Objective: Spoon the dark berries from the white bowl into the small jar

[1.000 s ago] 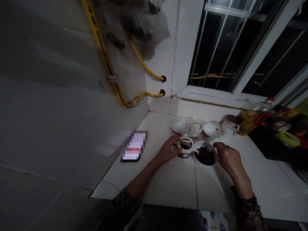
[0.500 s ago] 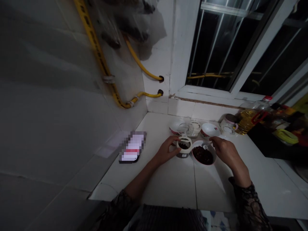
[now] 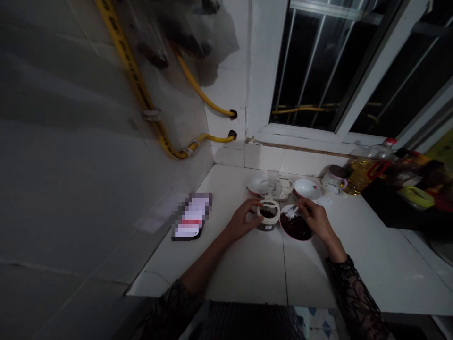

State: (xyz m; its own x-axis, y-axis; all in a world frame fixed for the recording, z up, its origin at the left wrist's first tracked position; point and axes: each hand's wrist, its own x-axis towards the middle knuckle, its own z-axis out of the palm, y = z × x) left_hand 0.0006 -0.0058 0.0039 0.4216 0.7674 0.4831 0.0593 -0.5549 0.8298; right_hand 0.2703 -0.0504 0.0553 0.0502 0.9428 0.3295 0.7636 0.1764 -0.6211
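Note:
My left hand (image 3: 247, 218) grips a small white-rimmed jar (image 3: 268, 225) by its left side. The jar's clear lid (image 3: 268, 188) is flipped up at the back, and dark contents (image 3: 266, 213) show inside. Just right of it stands a bowl (image 3: 305, 238) with a dark red, chunky mixture (image 3: 296, 227) in it. My right hand (image 3: 313, 215) pinches the handle of a small white spoon (image 3: 292, 212), whose head is over the left part of the bowl, by the mixture. Whether the spoon carries anything is too small to tell.
Behind are a second lidded jar (image 3: 284, 189), a white bowl (image 3: 307, 189), another bowl (image 3: 253, 185) and a pink-handled mug (image 3: 333, 179). An oil bottle (image 3: 364, 170) and a dark box (image 3: 385, 208) of condiments stand right. A phone (image 3: 192, 216) lies left. Yellow pipe (image 3: 170, 146) runs along the wall.
My right hand has moved left with the spoon, bringing it to the bowl's left side near the jar. My left hand stays on the jar. The whole view has shifted slightly.

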